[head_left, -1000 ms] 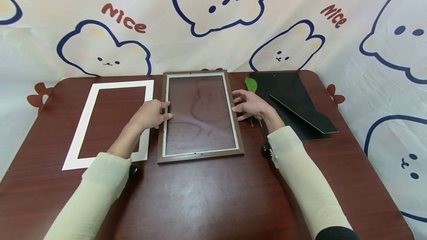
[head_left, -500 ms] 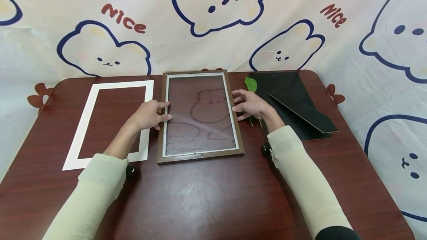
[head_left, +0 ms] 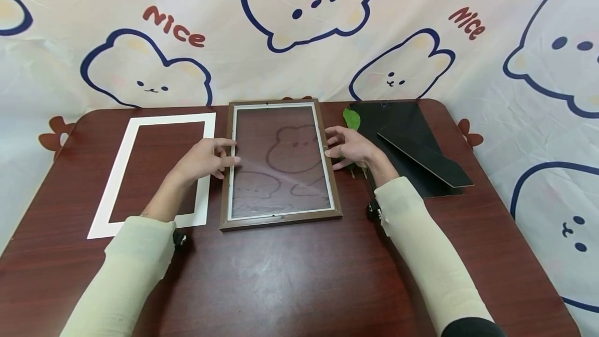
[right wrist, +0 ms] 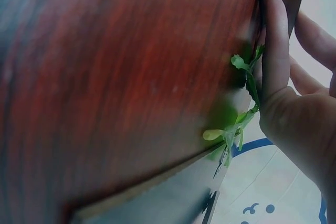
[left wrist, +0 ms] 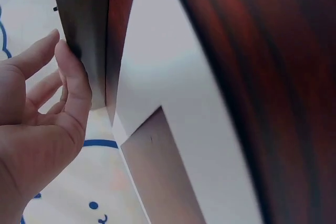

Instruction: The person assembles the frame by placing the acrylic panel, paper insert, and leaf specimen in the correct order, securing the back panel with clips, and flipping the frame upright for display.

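A brown picture frame [head_left: 290, 220] with a whitish inner border and a clear, reflective pane lies flat at the table's far middle. My left hand [head_left: 198, 163] is at its left edge, index finger and thumb extended over the rim; in the left wrist view the fingertips are by the frame's side [left wrist: 94, 35]. At the opposite edge, my right hand [head_left: 353, 148] touches the rim with loosely bent fingers. Green leaves [head_left: 352, 118] lie partly hidden under that hand; the right wrist view shows small leaves and stems [right wrist: 233, 129] beside it.
Left of the frame lies a white rectangular mat [head_left: 113, 186], partly below my left forearm. A black backing board [head_left: 388, 113] with a raised stand flap [head_left: 423, 157] lies at the right. Behind the brown table [head_left: 281, 285] hangs a printed cloth [head_left: 281, 74].
My left hand has shifted slightly left, its fingertips drawn back a little toward the rim. Reflections in the pane have become sharper. The right hand and the frame stay put.
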Available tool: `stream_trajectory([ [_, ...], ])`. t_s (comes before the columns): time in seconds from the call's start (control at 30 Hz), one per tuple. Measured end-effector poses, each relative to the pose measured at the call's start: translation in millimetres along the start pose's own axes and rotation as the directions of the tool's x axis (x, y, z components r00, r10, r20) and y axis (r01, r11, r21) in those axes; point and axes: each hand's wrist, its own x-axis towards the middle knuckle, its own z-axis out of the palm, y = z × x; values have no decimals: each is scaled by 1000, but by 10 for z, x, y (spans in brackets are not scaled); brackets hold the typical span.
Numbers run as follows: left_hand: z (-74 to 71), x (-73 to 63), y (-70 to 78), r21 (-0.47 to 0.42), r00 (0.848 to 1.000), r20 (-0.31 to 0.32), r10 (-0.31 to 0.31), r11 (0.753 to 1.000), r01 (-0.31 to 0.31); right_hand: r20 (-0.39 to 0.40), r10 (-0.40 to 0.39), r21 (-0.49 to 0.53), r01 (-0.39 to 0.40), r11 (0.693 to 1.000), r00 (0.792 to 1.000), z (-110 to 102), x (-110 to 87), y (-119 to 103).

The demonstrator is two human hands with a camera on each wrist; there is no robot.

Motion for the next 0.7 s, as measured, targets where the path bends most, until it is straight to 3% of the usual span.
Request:
stream_trajectory([
  [0.3, -75, -69, -54, -166, 999, -9, -52, 985, 50, -4, -1, 3, 1, 1000, 1000, -8, -3, 5],
  [0.7, -248, -256, -174, -205, 994, -77, -75, 977, 57, -4, 6, 15, -6, 1000, 1000, -7, 6, 3],
])
